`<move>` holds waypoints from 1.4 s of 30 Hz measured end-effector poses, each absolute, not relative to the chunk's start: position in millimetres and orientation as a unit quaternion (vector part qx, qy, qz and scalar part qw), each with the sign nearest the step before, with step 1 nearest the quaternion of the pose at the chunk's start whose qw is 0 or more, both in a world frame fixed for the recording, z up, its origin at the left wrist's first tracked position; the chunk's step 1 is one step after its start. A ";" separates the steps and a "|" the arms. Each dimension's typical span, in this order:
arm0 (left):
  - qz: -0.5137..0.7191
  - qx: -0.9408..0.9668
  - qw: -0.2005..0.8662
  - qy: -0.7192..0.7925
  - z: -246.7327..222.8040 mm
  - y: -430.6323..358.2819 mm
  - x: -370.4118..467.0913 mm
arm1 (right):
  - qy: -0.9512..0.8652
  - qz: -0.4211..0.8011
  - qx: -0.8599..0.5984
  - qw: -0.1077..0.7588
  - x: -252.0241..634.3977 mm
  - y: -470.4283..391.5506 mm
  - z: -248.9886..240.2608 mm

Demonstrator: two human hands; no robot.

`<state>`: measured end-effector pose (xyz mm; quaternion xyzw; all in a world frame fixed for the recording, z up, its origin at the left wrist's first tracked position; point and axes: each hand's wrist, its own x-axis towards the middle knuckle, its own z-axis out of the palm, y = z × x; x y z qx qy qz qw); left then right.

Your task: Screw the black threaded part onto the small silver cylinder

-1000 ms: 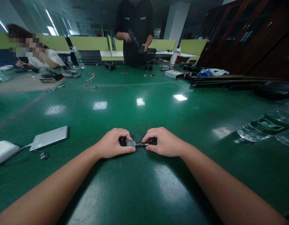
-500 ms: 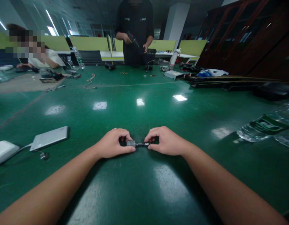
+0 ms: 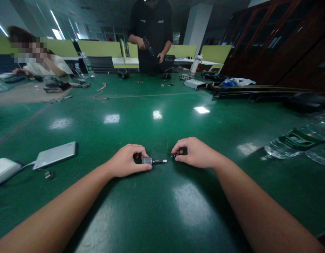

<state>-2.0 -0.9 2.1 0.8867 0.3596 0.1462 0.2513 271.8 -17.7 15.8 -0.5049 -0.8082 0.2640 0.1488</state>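
My left hand (image 3: 129, 160) is closed around a small grey cylinder with a thin shaft (image 3: 147, 161), pinched between thumb and fingers low over the green table. The shaft points right, dark near the cylinder and bright metal at its tip. Just beyond that tip, my right hand (image 3: 192, 153) pinches a small dark ridged piece (image 3: 173, 155), perhaps a spring or a worm; its exact kind does not show. A short gap separates this piece from the shaft. The cylinder's left end is hidden in my left hand.
On the green table (image 3: 141, 211), a silver flat box (image 3: 55, 155) and a white device (image 3: 4, 170) lie left, joined by a cable. Clear water bottles (image 3: 291, 144) lie right. Across the table one person holds a power drill (image 3: 148, 47); another sits far left.
My right hand has moved right and slightly up, drawing the dark ridged piece off the shaft and baring its bright tip. My left hand holds the cylinder in nearly the same place.
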 end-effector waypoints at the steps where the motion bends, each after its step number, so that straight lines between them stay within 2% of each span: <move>1: 0.145 0.886 0.252 0.361 2.2 -0.8 -2.0 | -0.809 0.266 -0.503 0.146 271.2 -17.9 16.3; 10: 0.141 0.885 0.251 0.367 3.1 -1.2 1.3 | -0.824 0.279 -0.464 0.163 260.2 -21.5 10.4; 17: 0.156 0.885 0.245 0.364 1.5 -0.6 1.4 | -0.793 0.362 -0.415 0.261 231.3 -27.5 -4.2; 23: 0.172 0.874 0.262 0.371 0.1 -0.6 0.9 | -0.842 0.250 -0.416 0.235 234.1 -27.0 0.8; 30: 0.178 0.867 0.289 0.364 2.8 -2.0 1.0 | -0.851 0.239 -0.421 0.202 230.0 -26.6 -1.9; 42: 0.154 0.874 0.269 0.375 2.8 0.4 2.9 | -0.852 0.232 -0.414 0.221 225.1 -27.2 -5.3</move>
